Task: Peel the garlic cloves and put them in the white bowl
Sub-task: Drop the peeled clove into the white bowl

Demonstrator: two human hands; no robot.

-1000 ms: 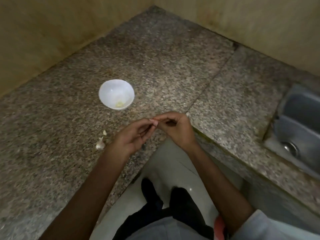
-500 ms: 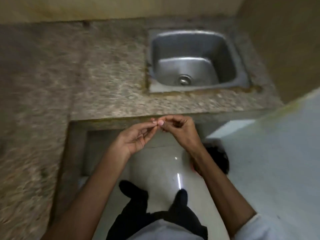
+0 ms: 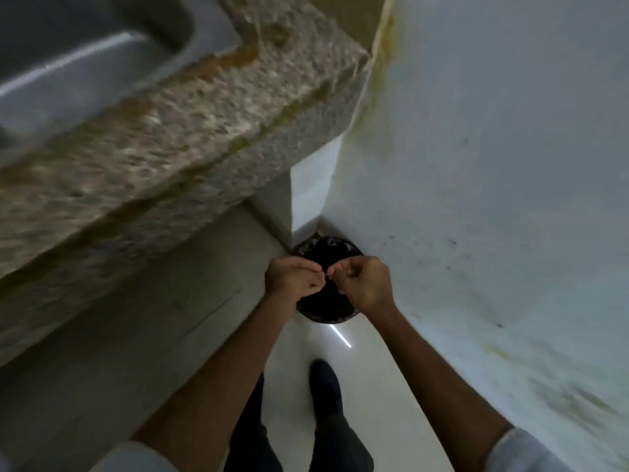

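Observation:
My left hand (image 3: pixel 294 275) and my right hand (image 3: pixel 360 282) meet fingertip to fingertip over a black bin (image 3: pixel 326 306) on the floor. Both have curled fingers and pinch a tiny pale thing, a garlic clove (image 3: pixel 326 274), between them; it is mostly hidden by the fingers. The white bowl and the loose garlic on the counter are out of view.
The granite counter (image 3: pixel 163 131) with the steel sink (image 3: pixel 78 52) fills the upper left, blurred. A white wall (image 3: pixel 493 165) runs down the right side. My legs and a dark shoe (image 3: pixel 325 386) stand on the pale floor below the bin.
My view has swung right and down, from the counter with the bowl, past the sink, to the bin on the floor. Both hands kept pinching the clove and now hover over the bin.

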